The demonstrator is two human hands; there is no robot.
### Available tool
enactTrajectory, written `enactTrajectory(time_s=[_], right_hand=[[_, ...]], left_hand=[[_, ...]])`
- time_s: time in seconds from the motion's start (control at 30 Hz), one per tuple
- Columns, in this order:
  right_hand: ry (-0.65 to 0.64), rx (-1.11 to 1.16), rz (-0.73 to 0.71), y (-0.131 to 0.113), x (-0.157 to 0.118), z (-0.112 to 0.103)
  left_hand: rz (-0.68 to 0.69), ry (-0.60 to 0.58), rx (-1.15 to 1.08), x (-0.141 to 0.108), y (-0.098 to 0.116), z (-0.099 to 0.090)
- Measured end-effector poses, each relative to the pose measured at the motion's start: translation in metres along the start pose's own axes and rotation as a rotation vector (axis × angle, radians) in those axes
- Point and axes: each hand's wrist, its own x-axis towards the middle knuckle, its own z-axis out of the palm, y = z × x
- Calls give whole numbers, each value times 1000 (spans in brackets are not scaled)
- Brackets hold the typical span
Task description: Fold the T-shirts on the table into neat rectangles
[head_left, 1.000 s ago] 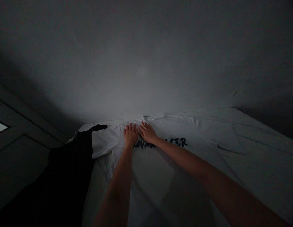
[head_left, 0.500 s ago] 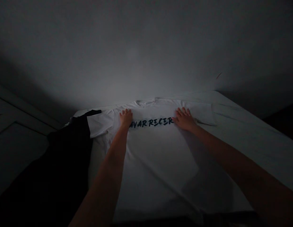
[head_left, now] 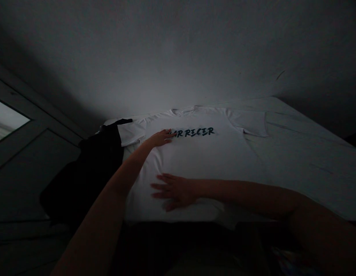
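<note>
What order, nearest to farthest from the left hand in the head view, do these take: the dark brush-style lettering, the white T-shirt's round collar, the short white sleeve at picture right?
1. Dark brush-style lettering: just right of the left hand.
2. White T-shirt's round collar: up and rightward, at the top edge.
3. Short white sleeve: far right of the shirt.

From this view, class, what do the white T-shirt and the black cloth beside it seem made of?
The white T-shirt looks like matte cotton knit: soft creases, printed lettering. The black cloth seems fabric too, hanging limp; dimness hides its weave.
</note>
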Motion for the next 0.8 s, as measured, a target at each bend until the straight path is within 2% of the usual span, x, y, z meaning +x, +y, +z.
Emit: enactTrajectory(time_s=[0.07, 0.1, 0.2, 0.27, 0.3, 0.33, 0.43, 0.47, 0.5, 0.53, 0.57, 0.63, 0.7, 0.73, 0.8], right_hand=[[-11, 77, -63, 9, 13, -11], [18, 73, -7, 20, 19, -19], [142, -95, 360, 59, 33, -33], [159, -201, 484, 65, 38, -27], [146, -214, 455, 59, 39, -19], [122, -199, 367, 48, 39, -10], [0, -14, -49, 8, 36, 9], [-15, 65, -130, -1, 32, 8], [3, 128, -144, -3, 25, 4], [57, 161, -83, 0, 14, -3], [138, 154, 43, 9, 0, -12], [294, 35, 387, 35, -42, -27], [303, -121, 654, 57, -94, -33], [282, -176, 719, 62, -120, -32], [240, -246, 737, 56, -165, -24]], left_hand=[[66, -84, -28, 4, 0, -6], [84, -134, -39, 7, 0, -9], [46, -198, -49, 12, 1, -18], [20, -225, -40, 14, 2, -22], [13, -232, -36, 14, 3, -25], [11, -234, -33, 14, 4, -26], [2, -192, -3, 8, 14, -28], [-17, -163, 16, 3, 20, -27], [-54, -122, 37, -4, 26, -25], [-107, -74, 60, -14, 32, -22], [-164, -16, 82, -27, 39, -19], [-273, 97, 124, -63, 52, -10], [-358, 168, 171, -111, 60, -1], [-416, 179, 200, -137, 62, 5], [-518, 210, 223, -186, 65, 18]])
